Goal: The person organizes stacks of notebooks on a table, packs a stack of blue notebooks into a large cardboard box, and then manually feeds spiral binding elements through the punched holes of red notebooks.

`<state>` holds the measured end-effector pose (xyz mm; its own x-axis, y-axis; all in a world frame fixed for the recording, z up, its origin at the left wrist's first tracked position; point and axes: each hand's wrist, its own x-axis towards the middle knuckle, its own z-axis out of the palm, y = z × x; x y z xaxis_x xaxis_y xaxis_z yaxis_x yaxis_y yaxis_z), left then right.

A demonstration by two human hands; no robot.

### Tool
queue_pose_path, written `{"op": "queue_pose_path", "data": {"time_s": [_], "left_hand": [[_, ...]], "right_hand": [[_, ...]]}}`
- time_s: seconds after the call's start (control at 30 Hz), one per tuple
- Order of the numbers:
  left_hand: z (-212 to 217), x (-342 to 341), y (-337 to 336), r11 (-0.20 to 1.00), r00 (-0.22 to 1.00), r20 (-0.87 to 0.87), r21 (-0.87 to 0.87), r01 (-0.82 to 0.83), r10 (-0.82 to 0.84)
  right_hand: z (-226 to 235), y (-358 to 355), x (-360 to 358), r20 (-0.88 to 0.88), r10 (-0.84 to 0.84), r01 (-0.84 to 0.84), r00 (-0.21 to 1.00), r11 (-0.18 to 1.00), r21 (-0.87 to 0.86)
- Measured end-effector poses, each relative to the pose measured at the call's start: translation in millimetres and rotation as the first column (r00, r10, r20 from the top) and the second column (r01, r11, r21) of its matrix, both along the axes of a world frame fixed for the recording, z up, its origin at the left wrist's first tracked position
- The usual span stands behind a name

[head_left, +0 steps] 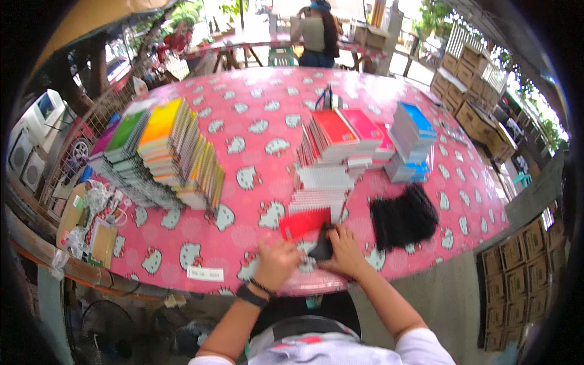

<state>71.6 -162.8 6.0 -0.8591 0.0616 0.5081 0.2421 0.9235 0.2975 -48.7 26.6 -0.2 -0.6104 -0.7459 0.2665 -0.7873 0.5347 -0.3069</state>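
At the near edge of the table, my right hand (345, 252) is closed on a small black piece (321, 246) whose kind I cannot make out. My left hand (277, 264), with a dark band on its wrist, is just left of that piece; motion smears its fingers. Just beyond both hands lies a red notebook (304, 223), at the foot of a slanting stack of white-edged notebooks (321, 182). Red-covered notebooks (333, 128) top this stack. Right of my right hand sits a heap of black, soft-looking pieces (404, 218).
Stacks of orange spiral notebooks (163, 125) and green ones (126, 131) stand left. Blue-covered books (415, 125) are at the right. A cardboard tray with clear plastic (103, 240) and a white label strip (205, 274) lie near the left edge. Cartons (520, 261) are stacked beside the table. A person (316, 33) is beyond it.
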Motion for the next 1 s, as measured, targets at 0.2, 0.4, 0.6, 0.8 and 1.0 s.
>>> {"op": "queue_pose_path", "data": {"time_s": [0.2,0.4,0.6,0.8,1.0], "left_hand": [[28,12,-17,1.000,0.993,0.117,0.019,-0.016,0.014],[30,-1,-21,0.996,0.995,0.049,-0.018,-0.090,0.090],[20,-1,8,0.994,0.994,0.085,0.097,0.059,-0.067],[13,7,11,0.992,0.993,0.112,0.123,0.013,-0.027],[15,9,13,0.973,0.989,0.147,0.231,-0.009,-0.025]], "right_hand": [[20,-25,15,0.232,-0.152,0.160,0.961,0.987,-0.014],[44,-37,-6,0.504,-0.148,0.208,0.851,0.976,-0.065],[36,25,-16,0.851,0.408,-0.023,0.330,0.905,-0.425],[30,30,18,0.744,0.512,-0.015,0.430,0.827,-0.562],[39,21,19,0.684,0.375,0.007,0.625,0.874,-0.485]]}}
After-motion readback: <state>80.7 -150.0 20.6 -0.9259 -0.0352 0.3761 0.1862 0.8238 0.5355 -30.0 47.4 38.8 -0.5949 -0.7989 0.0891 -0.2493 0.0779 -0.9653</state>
